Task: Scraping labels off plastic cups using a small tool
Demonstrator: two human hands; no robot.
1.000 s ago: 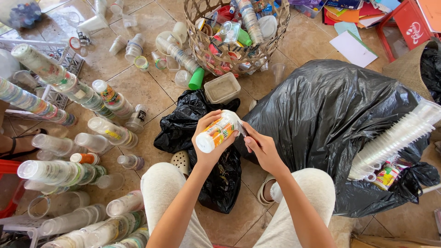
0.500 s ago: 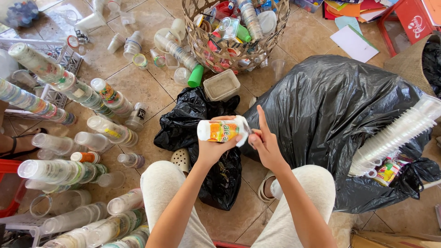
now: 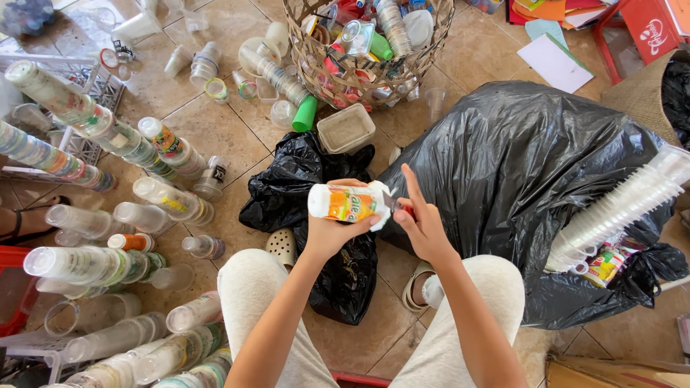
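My left hand (image 3: 332,231) grips a small white plastic bottle (image 3: 348,202) with an orange label, held sideways above my knees. My right hand (image 3: 422,221) is at the bottle's right end, index finger raised, with a small red-handled tool (image 3: 402,208) pinched against the bottle. Below the hands a small crumpled black bag (image 3: 316,208) lies on the tile floor. I sit with both legs in light trousers.
A big full black bag (image 3: 525,165) lies at right, with a long stack of clear cups (image 3: 618,208) on it. A woven basket (image 3: 359,75) of bottles stands ahead. Stacked cups (image 3: 93,129) lie in rows at left. A clear tub (image 3: 346,128) sits near the basket.
The bottle has turned from tilted upright to lying sideways in my left hand. My right hand has shifted to its right end with the index finger lifted.
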